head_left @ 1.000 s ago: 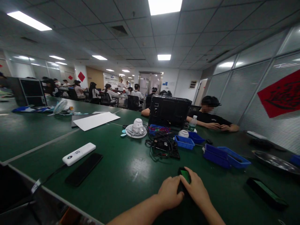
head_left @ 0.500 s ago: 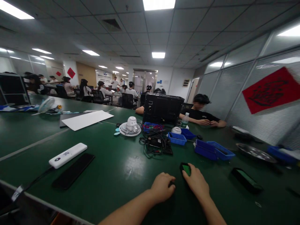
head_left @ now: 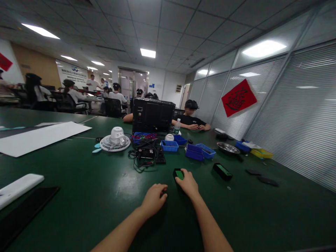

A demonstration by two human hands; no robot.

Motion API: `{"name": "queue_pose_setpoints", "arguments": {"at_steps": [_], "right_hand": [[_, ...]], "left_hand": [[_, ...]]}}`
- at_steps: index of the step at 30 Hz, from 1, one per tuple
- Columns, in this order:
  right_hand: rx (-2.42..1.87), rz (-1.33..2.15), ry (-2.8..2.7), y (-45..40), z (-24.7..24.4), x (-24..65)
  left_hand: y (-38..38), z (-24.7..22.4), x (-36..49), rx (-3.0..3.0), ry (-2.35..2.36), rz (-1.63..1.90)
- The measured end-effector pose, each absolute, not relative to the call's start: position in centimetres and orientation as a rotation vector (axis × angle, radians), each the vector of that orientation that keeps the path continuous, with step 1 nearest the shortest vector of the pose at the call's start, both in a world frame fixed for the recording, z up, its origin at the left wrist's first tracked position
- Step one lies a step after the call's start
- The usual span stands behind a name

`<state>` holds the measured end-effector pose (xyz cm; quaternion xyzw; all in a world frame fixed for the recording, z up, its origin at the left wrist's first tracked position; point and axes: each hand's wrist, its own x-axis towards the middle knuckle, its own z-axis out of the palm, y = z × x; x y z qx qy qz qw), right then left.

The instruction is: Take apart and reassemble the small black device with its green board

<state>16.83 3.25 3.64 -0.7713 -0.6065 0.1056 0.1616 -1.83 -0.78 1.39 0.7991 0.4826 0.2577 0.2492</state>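
Observation:
My right hand [head_left: 189,183] is closed over a small black housing [head_left: 175,173] with a green circuit board [head_left: 180,174] inside it. The housing rests on the green table, and its near part is hidden by my fingers. To its left, my left hand [head_left: 154,198] is closed just above the tabletop, thumb and fingers curled together. Something small and dark may be between its fingertips, too small to name. A second black housing with a green board [head_left: 223,171] lies to the right of my right hand.
Ahead are tangled black cables with an adapter [head_left: 145,153], a white fan [head_left: 115,140], blue trays [head_left: 169,145] and a black monitor-like casing [head_left: 153,115]. A metal dish [head_left: 228,148] and flat black pieces [head_left: 267,181] lie right. A person [head_left: 193,120] sits across the table.
My view has swung to the right, so the table things appear further left. Both hands keep nearly the same pose, the right one still on the black housing.

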Motion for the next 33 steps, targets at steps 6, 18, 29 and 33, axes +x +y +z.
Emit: {"name": "queue_pose_setpoints", "arguments": {"at_steps": [6,18,29,33], "right_hand": [[-2.226,0.260,-1.727,3.4,3.4,16.8],[-2.217,0.255,-1.695,3.5,3.2,16.4],[-2.165,0.258,-1.791,3.2,3.1,16.2],[-2.121,0.302,-1.733,3.7,2.9,16.8]], "left_hand": [[-0.8,1.6,-1.8,2.193,1.334,0.706],[-0.7,1.4,-1.7,2.206,1.325,0.701],[-0.4,0.8,-1.7,2.227,1.289,0.725],[-0.3,0.5,-1.8,2.216,1.274,0.752]]}}
